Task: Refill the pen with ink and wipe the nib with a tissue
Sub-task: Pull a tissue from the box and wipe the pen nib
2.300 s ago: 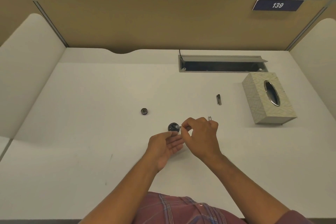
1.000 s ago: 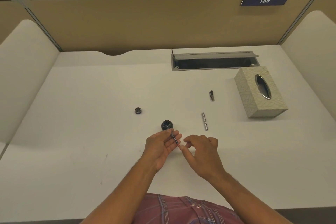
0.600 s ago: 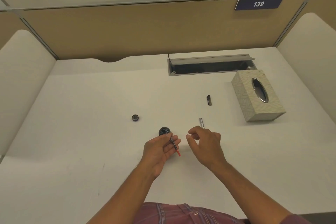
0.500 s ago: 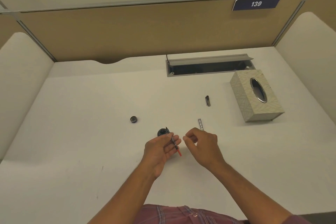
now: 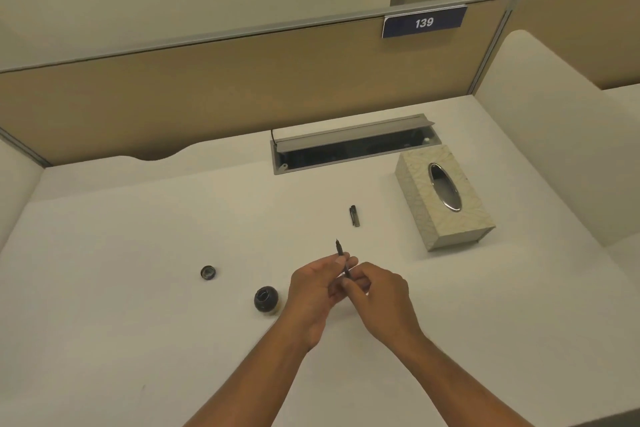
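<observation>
- Together, the left hand [image 5: 313, 291] and right hand [image 5: 379, 300] met above the white desk [image 5: 138, 340], both pinching the slim dark pen [image 5: 342, 258].
- Left fingers were curled around the pen's middle; the right fingertips [image 5: 348, 284] were closed on its lower end.
- Its nib pointed away, clear of both hands.
- An open ink bottle [image 5: 266, 299] stood just left of the left hand, its cap [image 5: 208, 272] farther left.
- A pen cap [image 5: 354, 216] lay beyond the hands, with the tissue box [image 5: 445, 198] to its right.
</observation>
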